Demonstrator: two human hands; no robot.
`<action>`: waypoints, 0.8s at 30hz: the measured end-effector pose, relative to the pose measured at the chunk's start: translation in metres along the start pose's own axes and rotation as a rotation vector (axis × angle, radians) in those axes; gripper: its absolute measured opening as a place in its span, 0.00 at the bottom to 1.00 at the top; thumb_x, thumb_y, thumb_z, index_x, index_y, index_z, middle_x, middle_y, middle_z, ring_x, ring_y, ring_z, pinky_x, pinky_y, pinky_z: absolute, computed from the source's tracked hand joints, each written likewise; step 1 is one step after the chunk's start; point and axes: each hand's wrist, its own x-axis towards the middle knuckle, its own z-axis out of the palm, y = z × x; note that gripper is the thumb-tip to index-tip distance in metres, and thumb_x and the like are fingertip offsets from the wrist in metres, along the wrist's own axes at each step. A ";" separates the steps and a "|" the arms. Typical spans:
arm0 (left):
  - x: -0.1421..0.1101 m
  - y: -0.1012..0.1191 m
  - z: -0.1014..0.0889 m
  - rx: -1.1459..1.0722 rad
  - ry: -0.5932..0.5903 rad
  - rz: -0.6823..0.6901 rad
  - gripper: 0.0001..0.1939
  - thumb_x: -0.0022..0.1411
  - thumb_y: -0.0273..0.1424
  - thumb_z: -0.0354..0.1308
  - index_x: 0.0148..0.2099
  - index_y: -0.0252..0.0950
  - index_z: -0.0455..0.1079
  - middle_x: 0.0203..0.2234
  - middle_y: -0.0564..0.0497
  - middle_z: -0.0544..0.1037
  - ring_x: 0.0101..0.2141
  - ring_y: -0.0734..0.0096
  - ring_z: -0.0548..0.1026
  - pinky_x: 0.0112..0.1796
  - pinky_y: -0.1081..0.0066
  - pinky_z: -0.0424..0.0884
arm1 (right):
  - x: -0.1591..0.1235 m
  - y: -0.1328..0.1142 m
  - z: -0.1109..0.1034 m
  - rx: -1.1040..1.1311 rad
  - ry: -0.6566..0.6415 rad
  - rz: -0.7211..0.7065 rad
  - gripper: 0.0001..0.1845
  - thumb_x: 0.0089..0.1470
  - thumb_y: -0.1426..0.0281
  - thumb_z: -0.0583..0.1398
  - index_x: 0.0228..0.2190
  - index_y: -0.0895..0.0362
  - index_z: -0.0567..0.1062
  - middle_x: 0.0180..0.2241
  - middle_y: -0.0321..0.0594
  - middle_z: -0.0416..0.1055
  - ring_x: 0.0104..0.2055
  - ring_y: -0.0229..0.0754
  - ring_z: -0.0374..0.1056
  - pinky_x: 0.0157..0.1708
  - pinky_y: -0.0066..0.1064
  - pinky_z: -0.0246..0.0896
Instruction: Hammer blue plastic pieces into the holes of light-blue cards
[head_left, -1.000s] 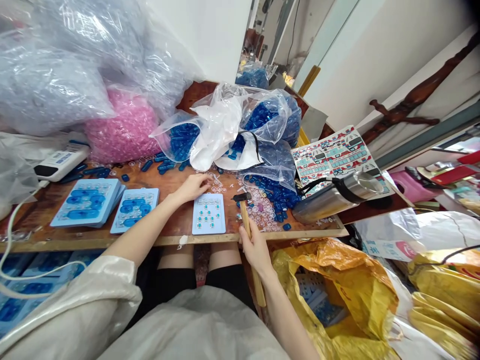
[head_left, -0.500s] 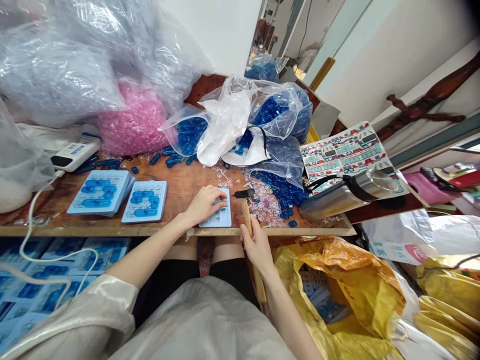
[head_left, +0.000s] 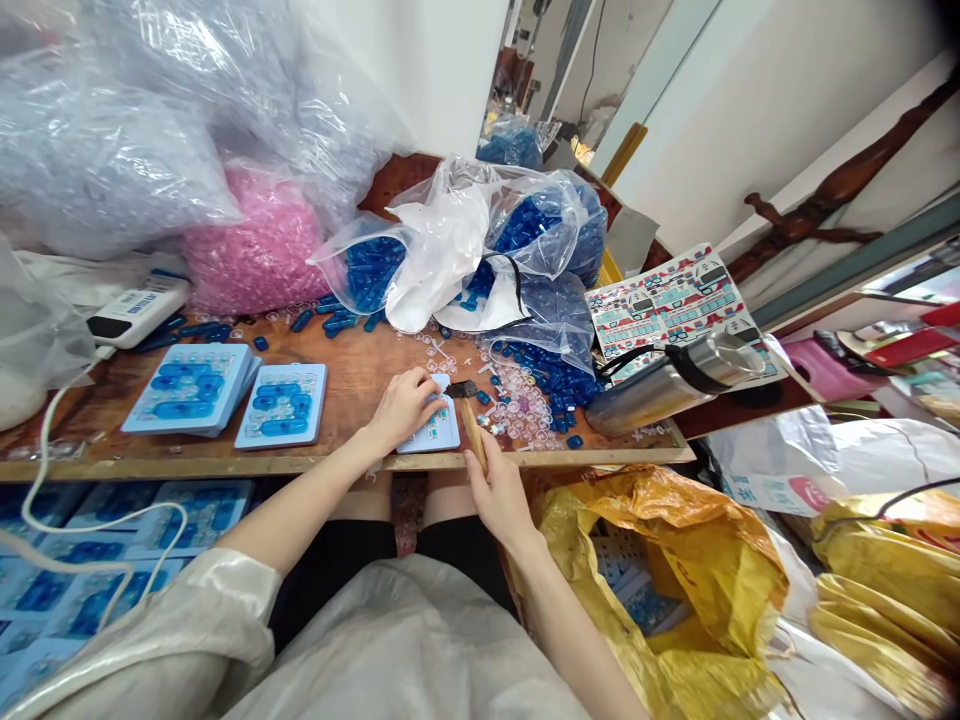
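My right hand (head_left: 499,498) is wrapped around the wooden handle of a hammer (head_left: 472,432). The hammer's dark head hangs over the upper right part of a light blue plastic panel (head_left: 444,436) at the table's front edge. My left hand (head_left: 403,408) lies across the left side of this panel, thumb and fingers drawn together. Whatever is between those fingertips is too small to make out. Small fittings show on the panel's uncovered part. To the left are a similar panel fitted with blue and clear pieces (head_left: 283,402) and a stack of such panels (head_left: 187,388).
Clear rings (head_left: 525,405) and blue pieces (head_left: 574,385) lie scattered right of the hammer. Behind them are open plastic bags (head_left: 551,235) of blue parts. A steel flask (head_left: 660,390) lies on the right. A yellow sack (head_left: 720,560) stands below the table's right end.
The hammer has moved left, its head now over the panel's upper right part instead of beside it. My left hand stays on the panel. The view has shifted slightly.
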 end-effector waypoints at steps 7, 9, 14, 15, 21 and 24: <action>0.002 0.002 0.003 0.046 0.006 -0.023 0.11 0.58 0.38 0.53 0.37 0.36 0.68 0.35 0.49 0.69 0.37 0.69 0.68 0.39 0.68 0.61 | 0.006 0.000 0.006 -0.039 0.019 0.015 0.25 0.59 0.66 0.45 0.56 0.59 0.56 0.45 0.48 0.68 0.43 0.47 0.68 0.41 0.36 0.61; 0.003 0.003 0.003 0.048 -0.003 -0.036 0.10 0.59 0.37 0.53 0.38 0.35 0.68 0.34 0.49 0.69 0.36 0.68 0.68 0.38 0.68 0.61 | 0.009 0.002 0.004 -0.065 -0.007 0.020 0.24 0.59 0.66 0.45 0.56 0.59 0.56 0.42 0.48 0.70 0.41 0.48 0.68 0.40 0.36 0.61; 0.005 0.004 0.002 0.082 -0.040 -0.048 0.10 0.58 0.38 0.55 0.38 0.36 0.68 0.34 0.48 0.70 0.37 0.66 0.69 0.37 0.67 0.61 | 0.014 0.003 0.002 -0.030 0.072 0.026 0.24 0.59 0.66 0.45 0.55 0.60 0.57 0.45 0.49 0.68 0.44 0.47 0.67 0.42 0.36 0.60; 0.005 0.004 0.003 0.088 -0.040 -0.054 0.11 0.57 0.38 0.55 0.37 0.36 0.68 0.34 0.48 0.70 0.37 0.66 0.69 0.37 0.67 0.61 | 0.015 0.002 0.003 -0.017 0.088 0.020 0.24 0.59 0.66 0.45 0.55 0.60 0.57 0.46 0.49 0.67 0.45 0.47 0.67 0.42 0.35 0.60; 0.005 0.008 0.005 0.092 -0.046 -0.095 0.11 0.56 0.38 0.56 0.34 0.34 0.67 0.32 0.47 0.70 0.35 0.66 0.68 0.36 0.67 0.61 | 0.015 0.002 0.003 -0.067 -0.063 0.017 0.23 0.57 0.69 0.46 0.54 0.58 0.59 0.38 0.47 0.72 0.39 0.47 0.69 0.39 0.35 0.61; 0.005 0.007 0.001 0.030 -0.042 -0.098 0.11 0.56 0.37 0.56 0.33 0.34 0.67 0.32 0.47 0.70 0.35 0.67 0.69 0.37 0.67 0.63 | 0.013 0.002 -0.001 -0.006 0.035 0.013 0.24 0.58 0.67 0.46 0.55 0.60 0.58 0.41 0.48 0.70 0.41 0.46 0.68 0.41 0.35 0.61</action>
